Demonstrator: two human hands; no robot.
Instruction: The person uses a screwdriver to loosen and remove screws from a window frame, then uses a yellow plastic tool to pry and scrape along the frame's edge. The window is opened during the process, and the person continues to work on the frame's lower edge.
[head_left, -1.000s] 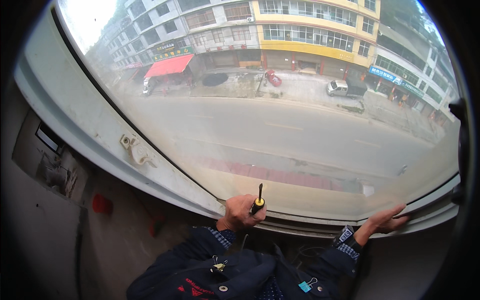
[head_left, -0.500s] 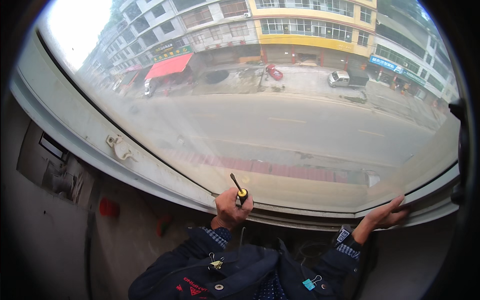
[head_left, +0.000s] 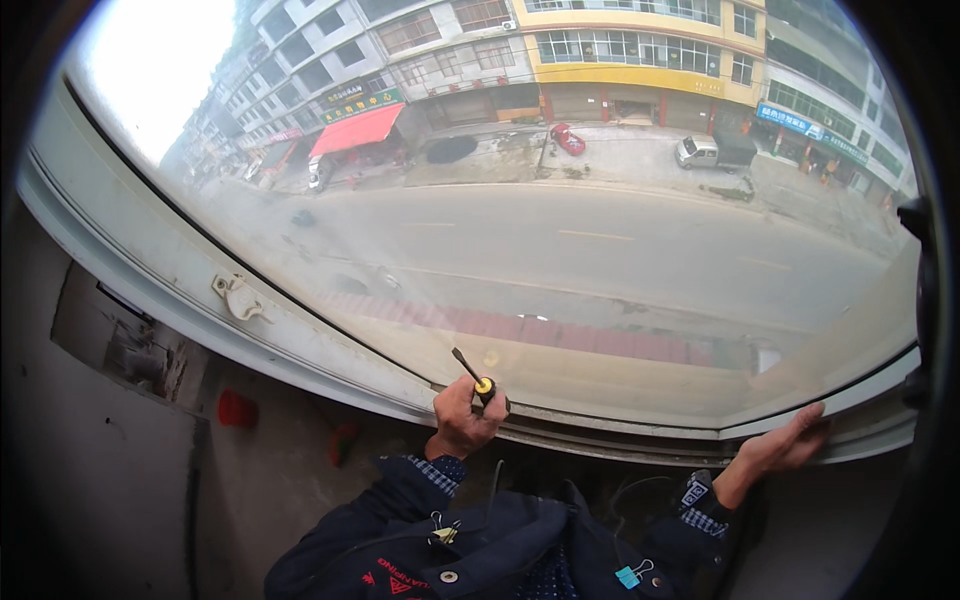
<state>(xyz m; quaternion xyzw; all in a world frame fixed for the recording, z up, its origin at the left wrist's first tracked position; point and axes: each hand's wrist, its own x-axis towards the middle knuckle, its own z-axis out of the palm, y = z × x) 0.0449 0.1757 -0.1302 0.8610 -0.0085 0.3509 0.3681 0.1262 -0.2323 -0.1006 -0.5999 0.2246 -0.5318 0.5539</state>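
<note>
My left hand [head_left: 464, 420] is wrapped round the black and yellow handle of a screwdriver [head_left: 483, 387]. Its dark flat blade points up and to the left, in front of the glass. The fist is at the lower rail [head_left: 560, 418] of a white-framed window; whether it touches the rail I cannot tell. Farther right, my right hand [head_left: 785, 447] lies against the bottom of the frame near the corner, fingers stretched out and holding nothing that shows. A pale window latch [head_left: 240, 297] is fixed to the left stile, away from both hands.
Through the hazy window pane [head_left: 600, 290] a street lies far below, with buildings and parked vehicles. Indoors at lower left are a red bucket-like container [head_left: 237, 408], a blurred red-orange object [head_left: 343, 443] and a grey wall [head_left: 90, 480] with a recess.
The view has shifted a little, so the street appears farther right and lower. My right hand is slightly farther right along the frame. My left hand keeps its hold on the screwdriver.
</note>
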